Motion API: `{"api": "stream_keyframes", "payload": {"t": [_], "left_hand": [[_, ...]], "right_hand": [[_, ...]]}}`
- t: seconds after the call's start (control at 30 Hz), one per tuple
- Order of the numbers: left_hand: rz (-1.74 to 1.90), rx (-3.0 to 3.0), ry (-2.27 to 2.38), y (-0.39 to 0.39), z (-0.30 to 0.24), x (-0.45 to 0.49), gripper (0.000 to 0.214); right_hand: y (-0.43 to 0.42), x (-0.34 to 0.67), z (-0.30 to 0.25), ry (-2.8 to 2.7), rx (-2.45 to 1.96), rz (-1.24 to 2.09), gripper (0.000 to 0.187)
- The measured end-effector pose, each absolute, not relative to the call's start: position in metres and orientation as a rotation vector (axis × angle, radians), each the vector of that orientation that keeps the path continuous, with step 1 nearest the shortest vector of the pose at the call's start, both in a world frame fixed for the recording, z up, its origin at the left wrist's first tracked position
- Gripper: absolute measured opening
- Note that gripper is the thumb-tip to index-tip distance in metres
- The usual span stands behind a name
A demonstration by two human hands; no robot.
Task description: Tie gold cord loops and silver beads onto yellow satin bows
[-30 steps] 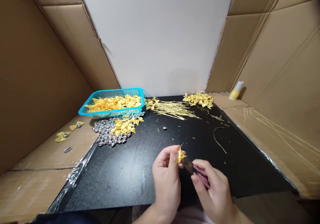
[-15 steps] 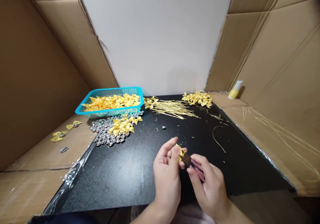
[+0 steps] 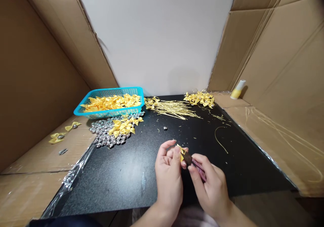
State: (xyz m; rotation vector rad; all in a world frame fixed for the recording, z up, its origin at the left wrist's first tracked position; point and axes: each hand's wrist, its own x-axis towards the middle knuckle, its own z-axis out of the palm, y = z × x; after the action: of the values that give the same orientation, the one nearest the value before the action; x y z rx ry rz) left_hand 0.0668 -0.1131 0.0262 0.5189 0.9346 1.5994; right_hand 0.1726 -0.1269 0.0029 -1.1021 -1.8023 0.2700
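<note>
My left hand (image 3: 169,173) pinches a small yellow ribbon bow (image 3: 181,152) between thumb and fingers, just above the black table (image 3: 121,176). My right hand (image 3: 210,186) grips a small tool with a pink handle (image 3: 198,168); its dark tip touches the bow. Both hands are close together near the table's front edge.
A blue basket (image 3: 108,114) of yellow bows stands at the back left, with a heap of silver beads (image 3: 105,134) and loose bows (image 3: 124,125) before it. Gold wire pieces (image 3: 174,108) and more bows (image 3: 199,98) lie at the back. Cardboard walls stand on both sides; a yellow-and-white bottle (image 3: 238,90) at right.
Both hands have stayed together on the bow; the tool tip has moved in against the bow. The view has shifted slightly.
</note>
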Motion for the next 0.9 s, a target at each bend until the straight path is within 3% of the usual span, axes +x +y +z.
{"api": "stream_keyframes", "payload": {"t": [0.9], "left_hand": [[1.598,0.518,0.915,-0.1102,0.0209,0.0654,0.048]], "right_hand": [[-0.1219,0.1801,0.0053,-1.625,-1.088,0.396,0.008]]}}
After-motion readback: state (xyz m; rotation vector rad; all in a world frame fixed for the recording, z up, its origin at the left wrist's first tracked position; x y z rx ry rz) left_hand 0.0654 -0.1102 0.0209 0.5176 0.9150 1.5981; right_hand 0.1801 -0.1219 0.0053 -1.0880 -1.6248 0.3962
